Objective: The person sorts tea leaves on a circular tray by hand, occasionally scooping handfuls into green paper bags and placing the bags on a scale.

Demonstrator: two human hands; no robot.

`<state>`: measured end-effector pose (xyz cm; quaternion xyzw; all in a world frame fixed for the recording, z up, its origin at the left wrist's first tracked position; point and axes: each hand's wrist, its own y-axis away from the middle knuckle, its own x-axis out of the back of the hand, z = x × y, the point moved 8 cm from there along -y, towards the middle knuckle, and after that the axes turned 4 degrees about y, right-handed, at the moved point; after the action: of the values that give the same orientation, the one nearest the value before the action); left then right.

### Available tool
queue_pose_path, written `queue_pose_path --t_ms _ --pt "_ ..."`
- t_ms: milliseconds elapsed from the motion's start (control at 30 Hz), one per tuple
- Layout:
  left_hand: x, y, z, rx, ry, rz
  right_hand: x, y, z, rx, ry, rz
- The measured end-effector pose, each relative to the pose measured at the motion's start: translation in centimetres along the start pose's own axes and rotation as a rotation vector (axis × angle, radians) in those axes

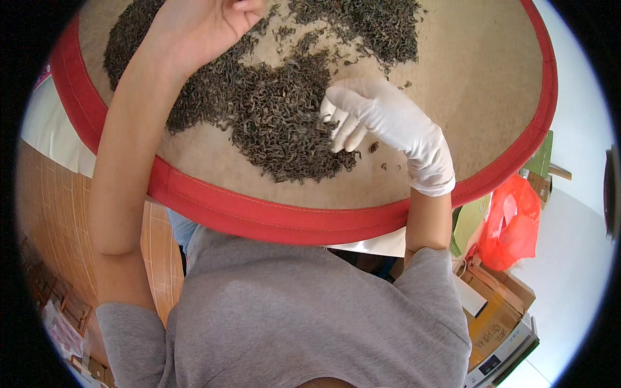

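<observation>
Dark, twisted dried leaves, which look like tea leaves [286,121], lie in joined heaps on a large round tray [475,111] with a tan surface and a red cloth rim. My right hand [359,114], in a white fabric glove, is at the right side of the nearest heap. Its fingers curl loosely downward with gaps between them, and the tips touch the leaves. No leaves show gripped in it. Bare and held above the leaves at the upper left, my left hand [213,29] is partly cut off by the top edge. What its fingers hold is hidden.
Another heap of leaves [368,24] lies at the far side, with loose bits scattered around. Below the tray on the right are a red plastic bag [509,228] and cardboard boxes [495,315], one bearing writing. Wood-look flooring [58,194] shows at the left.
</observation>
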<state>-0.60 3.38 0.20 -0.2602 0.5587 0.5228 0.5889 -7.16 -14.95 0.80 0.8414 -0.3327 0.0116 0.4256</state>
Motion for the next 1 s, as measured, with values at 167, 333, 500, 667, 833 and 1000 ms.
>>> queue_pose_path --t_ms 167,333,500,667,833,1000 --pt "-0.1 -0.1 -0.3 0.024 0.012 -0.037 -0.4 0.7 -2.4 0.312 -0.274 -0.009" --pt "-0.3 0.1 -0.1 0.009 0.014 -0.039 1.5 0.4 -1.8 0.259 -0.16 0.143" --pt "-0.3 0.0 -0.1 -0.005 -0.001 -0.022 1.2 -0.1 -1.1 0.248 -0.03 0.167" --pt "-0.1 -0.1 0.0 -0.024 -0.028 0.016 -1.0 0.2 -2.7 0.418 -0.227 0.033" --pt "-0.3 -0.1 0.0 -0.022 -0.032 0.008 1.7 0.8 -1.8 0.358 0.012 0.308" --pt "-0.4 0.0 0.0 -0.021 -0.017 0.025 2.7 1.2 -0.7 0.22 0.667 0.39"
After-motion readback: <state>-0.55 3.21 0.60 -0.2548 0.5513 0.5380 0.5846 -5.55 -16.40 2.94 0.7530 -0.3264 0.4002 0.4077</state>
